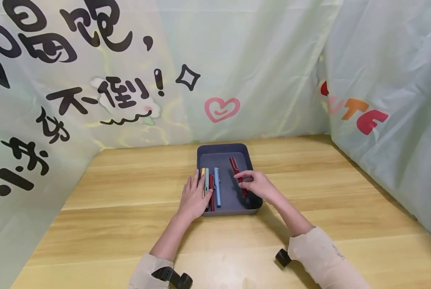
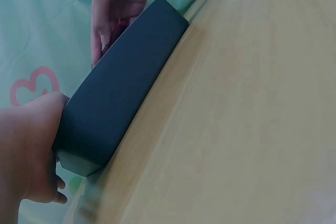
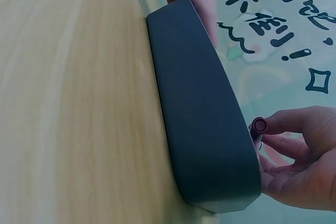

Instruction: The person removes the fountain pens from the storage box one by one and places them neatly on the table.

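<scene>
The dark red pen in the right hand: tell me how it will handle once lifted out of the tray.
The dark red pen looks like a rigid, slim barrel, so it should stay stiff and probably feel light. Its round end, seen from the right wrist, suggests it may roll if laid flat. The right hand pinches it with fingertips only; a smooth casing might slip. The tray walls would likely stop it.

Wooden table, curtained on three sides.
Pale green curtain behind and left: black characters, a pink heart. Right curtain: red and orange letters.
</scene>
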### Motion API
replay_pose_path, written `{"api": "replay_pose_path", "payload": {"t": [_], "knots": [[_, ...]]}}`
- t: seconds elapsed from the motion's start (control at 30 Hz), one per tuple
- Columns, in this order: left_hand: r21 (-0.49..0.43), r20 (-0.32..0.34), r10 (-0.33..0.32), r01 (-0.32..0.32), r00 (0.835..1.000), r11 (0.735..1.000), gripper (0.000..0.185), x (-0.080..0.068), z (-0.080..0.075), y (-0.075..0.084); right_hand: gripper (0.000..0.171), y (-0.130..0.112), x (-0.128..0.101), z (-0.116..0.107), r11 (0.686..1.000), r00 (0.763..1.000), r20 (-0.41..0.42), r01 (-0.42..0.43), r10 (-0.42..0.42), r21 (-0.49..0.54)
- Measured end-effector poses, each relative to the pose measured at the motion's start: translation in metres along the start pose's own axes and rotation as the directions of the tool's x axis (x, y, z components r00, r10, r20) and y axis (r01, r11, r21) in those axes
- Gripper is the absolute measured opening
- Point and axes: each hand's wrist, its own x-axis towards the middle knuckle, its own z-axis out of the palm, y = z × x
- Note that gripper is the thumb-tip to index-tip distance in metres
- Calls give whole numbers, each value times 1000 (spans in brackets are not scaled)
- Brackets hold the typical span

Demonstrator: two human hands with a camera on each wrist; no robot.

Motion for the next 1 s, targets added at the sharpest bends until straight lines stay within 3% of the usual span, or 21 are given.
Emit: {"api": "replay_pose_path", "payload": {"t": [0.6,1.0], "knots": [[-14,8,8,-7,1000,1000,60,1,0,-2,30,3,-7,-23,997,999,-30,-13,15,80],[-16,16,3,-2,1000,1000,60,1,0,-1,33,9,-9,-35,998,998,-54,-16,19,66]]}}
